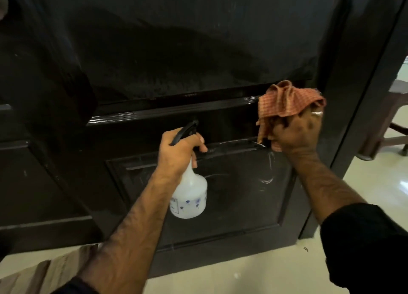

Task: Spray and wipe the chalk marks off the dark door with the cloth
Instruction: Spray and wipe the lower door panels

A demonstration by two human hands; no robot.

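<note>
Left hand [180, 149] clamped on neck of spray bottle [189, 196], light plastic, likely slippery when wet. Right hand [295, 132] gripping bunched cloth [287, 99], soft, against dark door [176, 50]. Chalk marks [268, 178] on lower panel.

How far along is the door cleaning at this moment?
Done: the upper panel shows a damp wiped sheen with no chalk visible. In hand: the left hand grips the spray bottle; the right hand holds the checked cloth near the rail. Left: white chalk marks remain on the lower panel.
</note>
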